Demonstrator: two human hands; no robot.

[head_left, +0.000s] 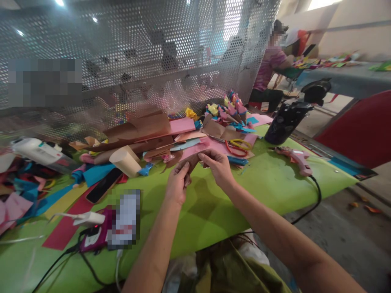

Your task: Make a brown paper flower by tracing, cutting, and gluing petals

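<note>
Between my two hands, above the green tabletop (201,232), is a small strip of brown paper (193,161). My left hand (179,183) pinches its lower left end between thumb and fingers. At the strip's right end, my right hand (217,167) closes its fingertips on the paper. Just beyond lie scissors (236,148) with red and yellow handles, on pink paper. A roll of tan paper (125,160) rests to the left of my hands. Over on the right is a pink hot glue gun (297,159) with a black cord.
Brown paper sheets (137,128) and finished paper pieces (229,108) lie along a perforated metal screen (152,61). A black bottle (285,122) stands at right. Phones, a purple power strip (97,236) and cords occupy the left. Another person (270,67) sits at a farther table.
</note>
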